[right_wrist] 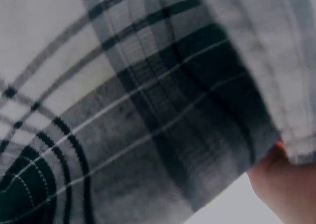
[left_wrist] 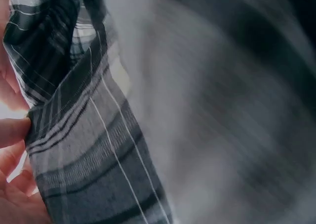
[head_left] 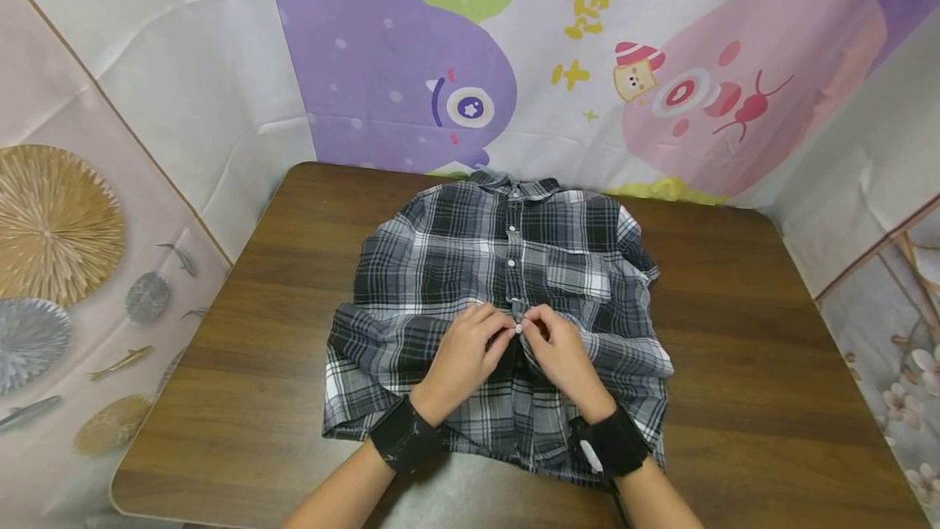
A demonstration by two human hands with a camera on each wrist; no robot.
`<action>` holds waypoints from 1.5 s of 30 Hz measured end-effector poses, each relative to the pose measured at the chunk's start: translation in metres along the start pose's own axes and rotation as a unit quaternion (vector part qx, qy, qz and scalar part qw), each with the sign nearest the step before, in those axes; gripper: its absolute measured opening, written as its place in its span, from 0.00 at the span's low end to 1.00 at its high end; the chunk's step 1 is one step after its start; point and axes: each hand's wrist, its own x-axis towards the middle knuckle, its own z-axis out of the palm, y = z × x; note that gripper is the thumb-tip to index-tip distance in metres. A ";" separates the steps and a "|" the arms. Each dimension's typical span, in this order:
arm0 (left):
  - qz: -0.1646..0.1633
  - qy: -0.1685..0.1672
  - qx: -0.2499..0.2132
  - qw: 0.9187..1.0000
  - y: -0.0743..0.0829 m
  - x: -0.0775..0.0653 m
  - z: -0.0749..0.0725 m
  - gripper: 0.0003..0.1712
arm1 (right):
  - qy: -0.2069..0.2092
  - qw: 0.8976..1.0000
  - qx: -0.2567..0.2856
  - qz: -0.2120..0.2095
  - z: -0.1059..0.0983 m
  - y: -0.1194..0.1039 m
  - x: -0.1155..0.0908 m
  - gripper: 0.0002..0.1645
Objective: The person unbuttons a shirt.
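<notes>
A black, grey and white plaid shirt (head_left: 455,268) lies front side up, its collar at the far side. On its front placket, both hands meet at a small white button (head_left: 518,328). My left hand (head_left: 466,353) pinches the placket cloth just left of the button, thumb and forefinger together. From the right, my right hand (head_left: 561,353) pinches the cloth beside the same button. Folds of plaid cloth (left_wrist: 98,150) fill much of the left wrist view, with fingers at its left edge. In the right wrist view, cloth (right_wrist: 123,115) hides most of the right hand.
Under the shirt is a brown wooden table (head_left: 742,366) with rounded corners. A cartoon-printed curtain (head_left: 411,64) hangs along its back edge, with patterned sheets at both sides. Black bands (head_left: 404,435) wrap both wrists.
</notes>
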 end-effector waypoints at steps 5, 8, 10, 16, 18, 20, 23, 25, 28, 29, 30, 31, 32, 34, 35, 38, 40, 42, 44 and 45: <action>-0.018 -0.001 0.000 1.000 0.004 -0.001 0.001 0.05 | 0.007 1.000 0.015 0.011 0.001 0.003 0.000 0.07; -0.025 -0.005 0.002 1.000 0.004 -0.001 0.000 0.05 | 0.005 1.000 0.011 0.005 0.000 0.002 -0.001 0.07; -0.028 -0.008 0.003 1.000 0.004 -0.001 -0.001 0.05 | 0.003 1.000 0.009 0.007 -0.001 0.001 -0.002 0.07; -0.029 -0.013 0.002 0.999 0.002 -0.002 -0.002 0.05 | -0.002 1.000 0.002 0.026 -0.003 -0.002 -0.002 0.05; -0.029 -0.012 0.000 1.000 0.002 -0.002 -0.002 0.05 | 0.000 1.000 -0.002 0.029 -0.003 -0.002 -0.002 0.05; -0.030 -0.014 -0.001 0.999 0.001 -0.002 -0.003 0.05 | 0.003 1.000 -0.007 0.029 -0.003 -0.002 -0.001 0.04; -0.035 -0.020 -0.004 0.999 0.000 -0.002 -0.004 0.06 | 0.007 1.000 -0.011 0.023 -0.004 -0.002 -0.001 0.05; -0.037 -0.023 -0.002 0.999 0.000 -0.002 -0.005 0.06 | 0.008 1.000 -0.014 0.017 -0.005 -0.002 -0.002 0.05; -0.036 -0.024 -0.001 0.999 -0.001 -0.002 -0.008 0.06 | 0.004 1.000 -0.023 0.012 -0.008 -0.001 -0.004 0.06; -0.035 -0.023 -0.001 0.999 -0.002 -0.003 -0.009 0.06 | 0.002 1.000 -0.024 0.013 -0.009 0.000 -0.004 0.06; -0.033 -0.021 0.000 0.999 -0.002 -0.003 -0.010 0.06 | -0.001 1.000 -0.025 0.013 -0.011 0.000 -0.005 0.06; -0.031 -0.019 0.001 0.999 -0.003 -0.003 -0.010 0.06 | -0.003 1.000 -0.025 0.014 -0.012 0.000 -0.005 0.06; -0.029 -0.017 0.001 0.999 -0.003 -0.003 -0.011 0.05 | -0.005 1.000 -0.025 0.014 -0.014 0.000 -0.006 0.07; -0.024 -0.014 0.003 1.000 -0.005 -0.004 -0.013 0.05 | -0.008 1.000 -0.024 0.015 -0.017 0.001 -0.007 0.08; -0.022 -0.013 0.003 1.000 -0.006 -0.004 -0.013 0.05 | -0.008 1.000 -0.025 0.014 -0.018 0.002 -0.007 0.08; -0.013 -0.010 0.000 1.000 -0.009 -0.005 -0.014 0.05 | -0.009 0.999 -0.032 0.010 -0.021 0.005 -0.008 0.09; -0.008 -0.011 -0.002 1.000 -0.011 -0.006 -0.014 0.05 | -0.012 0.999 -0.041 0.011 -0.022 0.007 -0.009 0.10; -0.004 -0.015 0.002 1.000 -0.012 -0.007 -0.014 0.05 | -0.018 0.998 -0.051 0.011 -0.024 0.008 -0.009 0.09; -0.001 -0.022 0.012 1.000 -0.014 -0.009 -0.014 0.06 | -0.024 0.997 -0.066 0.011 -0.025 0.010 -0.010 0.09; -0.001 -0.026 0.018 1.000 -0.015 -0.010 -0.013 0.06 | -0.028 0.997 -0.073 0.011 -0.025 0.011 -0.011 0.09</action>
